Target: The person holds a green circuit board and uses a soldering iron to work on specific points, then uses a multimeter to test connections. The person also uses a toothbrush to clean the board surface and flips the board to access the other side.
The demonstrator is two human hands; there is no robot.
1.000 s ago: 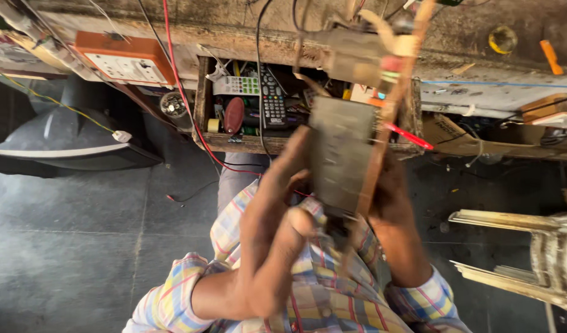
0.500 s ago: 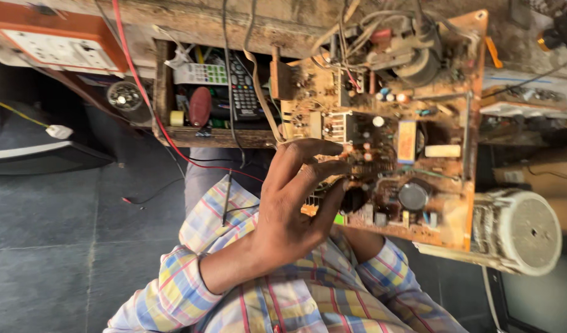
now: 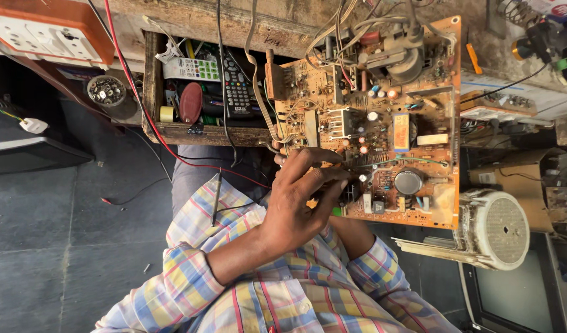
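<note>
One board: orange-brown circuit board [image 3: 382, 123], centre-right of the frame, component side up, wires trailing off its top edge.
Left hand [image 3: 299, 197]: fingers spread and curled over the board's lower-left edge, tips resting among the small parts.
Right hand: mostly hidden under the board — only the forearm [image 3: 357, 237] visible, finger state impossible to tell.
Handling: probably stiff, fairly light, fragile — best gripped by bare edges, away from capacitor [image 3: 408, 182] and heatsink [image 3: 339, 123].
Nearby: wooden drawer [image 3: 153, 92] holding remote controls, upper left.

One head-worn view, looking steeply down.
It sits close above the circuit board [image 3: 382, 123] and counter [image 3: 234, 21], with the person's shirt at the lower edge.
</note>
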